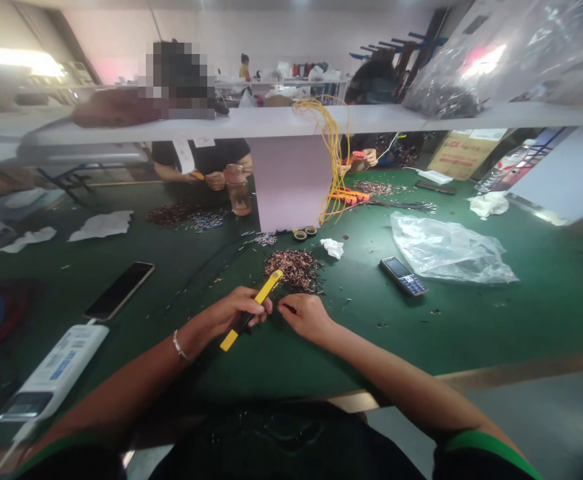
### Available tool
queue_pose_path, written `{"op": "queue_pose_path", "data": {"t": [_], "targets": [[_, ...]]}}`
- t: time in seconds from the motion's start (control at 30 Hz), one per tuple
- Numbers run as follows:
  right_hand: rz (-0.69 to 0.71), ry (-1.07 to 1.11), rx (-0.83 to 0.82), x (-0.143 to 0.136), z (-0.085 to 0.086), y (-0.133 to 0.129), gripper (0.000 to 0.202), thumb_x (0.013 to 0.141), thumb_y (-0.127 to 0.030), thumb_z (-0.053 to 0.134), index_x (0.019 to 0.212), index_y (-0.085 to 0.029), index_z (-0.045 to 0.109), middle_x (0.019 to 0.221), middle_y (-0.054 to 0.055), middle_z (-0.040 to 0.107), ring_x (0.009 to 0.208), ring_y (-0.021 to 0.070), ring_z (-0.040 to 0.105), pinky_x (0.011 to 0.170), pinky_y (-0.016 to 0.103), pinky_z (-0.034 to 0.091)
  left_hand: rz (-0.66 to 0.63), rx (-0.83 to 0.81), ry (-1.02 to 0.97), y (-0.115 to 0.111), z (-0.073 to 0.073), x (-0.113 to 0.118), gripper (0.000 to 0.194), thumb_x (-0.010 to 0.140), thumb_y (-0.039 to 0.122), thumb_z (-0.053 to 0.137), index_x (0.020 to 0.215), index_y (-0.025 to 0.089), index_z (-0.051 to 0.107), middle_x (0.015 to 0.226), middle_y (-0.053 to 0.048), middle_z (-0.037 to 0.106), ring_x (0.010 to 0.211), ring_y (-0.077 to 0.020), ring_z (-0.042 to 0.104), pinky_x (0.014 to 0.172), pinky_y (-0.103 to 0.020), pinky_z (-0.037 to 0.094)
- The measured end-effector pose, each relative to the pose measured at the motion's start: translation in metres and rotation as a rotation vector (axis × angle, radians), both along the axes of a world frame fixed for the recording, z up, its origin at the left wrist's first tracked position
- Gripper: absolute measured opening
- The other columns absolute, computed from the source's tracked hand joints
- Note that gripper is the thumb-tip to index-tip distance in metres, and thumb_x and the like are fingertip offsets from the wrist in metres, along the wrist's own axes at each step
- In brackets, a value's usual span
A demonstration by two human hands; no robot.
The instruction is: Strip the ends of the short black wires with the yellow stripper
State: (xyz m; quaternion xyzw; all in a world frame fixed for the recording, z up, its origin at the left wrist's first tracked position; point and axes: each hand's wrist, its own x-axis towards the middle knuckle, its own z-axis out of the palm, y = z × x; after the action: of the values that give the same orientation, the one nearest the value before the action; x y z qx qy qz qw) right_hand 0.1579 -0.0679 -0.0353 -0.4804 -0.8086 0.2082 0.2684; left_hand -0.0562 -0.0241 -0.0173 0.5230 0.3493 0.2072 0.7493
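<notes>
My left hand [248,308] is wrapped round a yellow-and-black wire stripper [270,285], its head pointing up and to the right. Close beside it, my right hand [307,315] has thumb and fingers pinched together; whatever is between them is too small to make out. Just beyond both hands lies a heap of short copper-coloured pieces [295,270]. Dark thin wires [191,280] stretch across the green table [371,347] to the left of the heap.
A smartphone [120,291] and white power strip [54,373] lie left. To the right are a keypad phone [404,276] and plastic bag [451,250]. Yellow wires [332,153] hang from the shelf [266,120]. Across the table, co-workers' hands work near a bottle [238,191].
</notes>
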Motion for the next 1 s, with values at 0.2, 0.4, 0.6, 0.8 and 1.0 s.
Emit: {"op": "queue_pose_path", "data": {"t": [0.2, 0.4, 0.6, 0.8, 1.0], "targets": [[0.032, 0.025, -0.041, -0.007, 0.005, 0.001, 0.021, 0.09, -0.015, 0.054, 0.085, -0.02, 0.074, 0.079, 0.003, 0.075, 0.072, 0.0151, 0.066, 0.067, 0.022, 0.041, -0.019, -0.001, -0.008, 0.0, -0.007, 0.0, 0.031, 0.061, 0.026, 0.069, 0.084, 0.006, 0.073, 0.067, -0.009, 0.067, 0.05, -0.0113, 0.054, 0.048, -0.021, 0.037], [-0.033, 0.084, -0.115, -0.003, -0.007, 0.001, 0.016, 0.083, -0.016, 0.06, 0.081, -0.019, 0.076, 0.068, 0.002, 0.071, 0.058, 0.0147, 0.057, 0.057, 0.024, 0.035, -0.036, 0.011, 0.028, -0.001, -0.008, -0.001, 0.031, 0.06, 0.026, 0.07, 0.081, 0.004, 0.072, 0.064, -0.009, 0.066, 0.047, -0.0099, 0.053, 0.047, -0.02, 0.035], [-0.063, 0.236, -0.196, 0.003, -0.018, 0.002, 0.014, 0.077, -0.015, 0.06, 0.072, -0.019, 0.073, 0.058, -0.001, 0.067, 0.052, 0.0133, 0.053, 0.054, 0.024, 0.036, -0.047, 0.019, -0.007, 0.0, -0.012, -0.001, 0.032, 0.061, 0.026, 0.07, 0.084, 0.004, 0.072, 0.068, -0.01, 0.067, 0.05, -0.0104, 0.055, 0.049, -0.021, 0.039], [-0.15, 0.464, -0.255, 0.005, -0.022, 0.009, 0.014, 0.073, -0.019, 0.059, 0.063, -0.018, 0.069, 0.053, -0.001, 0.065, 0.049, 0.0134, 0.053, 0.052, 0.024, 0.039, -0.036, -0.045, -0.07, 0.0, -0.014, -0.004, 0.035, 0.067, 0.028, 0.068, 0.095, 0.007, 0.069, 0.082, -0.01, 0.068, 0.066, -0.0165, 0.062, 0.058, -0.027, 0.049], [-0.233, 0.67, -0.29, 0.011, -0.021, 0.012, 0.015, 0.071, -0.03, 0.06, 0.062, -0.019, 0.066, 0.05, -0.001, 0.064, 0.042, 0.0112, 0.044, 0.043, 0.023, 0.036, -0.02, -0.138, -0.14, -0.007, -0.013, -0.01, 0.045, 0.068, 0.028, 0.069, 0.108, 0.01, 0.064, 0.091, -0.007, 0.063, 0.059, -0.0085, 0.052, 0.051, -0.021, 0.042]]}}
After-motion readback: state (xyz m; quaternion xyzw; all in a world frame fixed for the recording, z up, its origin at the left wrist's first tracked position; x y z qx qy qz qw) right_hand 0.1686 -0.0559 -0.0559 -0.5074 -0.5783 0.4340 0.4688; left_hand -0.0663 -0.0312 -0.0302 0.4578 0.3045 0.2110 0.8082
